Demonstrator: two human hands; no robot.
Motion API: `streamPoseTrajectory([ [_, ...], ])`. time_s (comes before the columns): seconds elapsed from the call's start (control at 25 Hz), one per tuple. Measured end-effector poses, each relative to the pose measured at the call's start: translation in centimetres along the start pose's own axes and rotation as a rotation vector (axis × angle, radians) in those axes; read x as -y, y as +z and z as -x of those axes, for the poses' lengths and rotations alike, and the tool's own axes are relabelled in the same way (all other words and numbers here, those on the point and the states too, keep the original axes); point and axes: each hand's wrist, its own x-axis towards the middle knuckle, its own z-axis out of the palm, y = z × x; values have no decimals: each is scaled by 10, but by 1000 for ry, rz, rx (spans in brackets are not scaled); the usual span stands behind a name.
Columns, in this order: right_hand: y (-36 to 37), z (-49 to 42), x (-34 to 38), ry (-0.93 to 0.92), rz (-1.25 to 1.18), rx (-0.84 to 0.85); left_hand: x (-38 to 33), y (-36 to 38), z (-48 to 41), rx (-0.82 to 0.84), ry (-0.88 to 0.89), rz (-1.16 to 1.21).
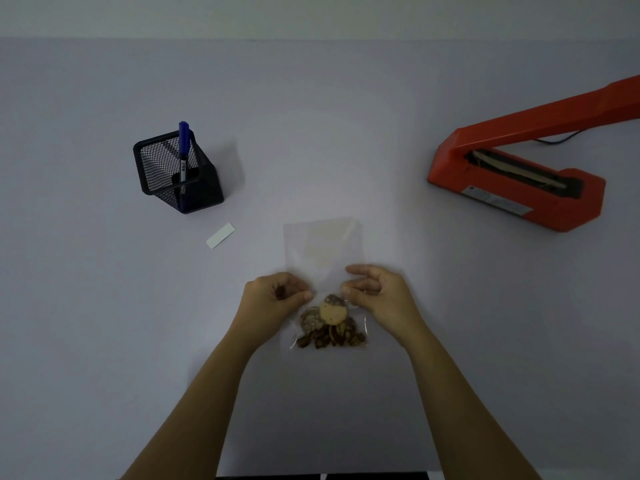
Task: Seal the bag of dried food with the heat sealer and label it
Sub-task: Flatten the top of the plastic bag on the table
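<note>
A clear plastic bag lies flat in the middle of the table, its mouth pointing away from me. Brown and tan dried food pieces bunch at its near end. My left hand pinches the bag's left side just above the food. My right hand pinches the right side at the same height. The orange heat sealer stands at the right with its arm raised. A small white label lies on the table left of the bag.
A black mesh pen holder with a blue marker in it stands at the left. A black cable runs behind the sealer. The grey table's far edge meets a pale wall.
</note>
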Motion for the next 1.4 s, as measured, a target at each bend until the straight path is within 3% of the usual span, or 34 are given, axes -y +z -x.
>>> streamPoseTrajectory([
  [0.24, 21, 8, 10, -156, 313, -164, -17, 26, 10, -209, -61, -17],
  [0.4, 22, 7, 14, -184, 573, -284, -14, 37, 10, -352, -54, -194],
  [0.6, 16, 9, 14, -380, 852, -242, -7, 36, 5, -224, 174, -316],
  [0.76, 12, 8, 17, -245, 878, -202, -15, 36, 1, -207, 97, -314],
  [1.04, 9, -4, 27, -161, 891, -180, -26, 38, -7, -188, -30, -341],
  [1.4, 7, -1, 37, -135, 990, -145, -16, 25, -4, -192, -24, -352],
])
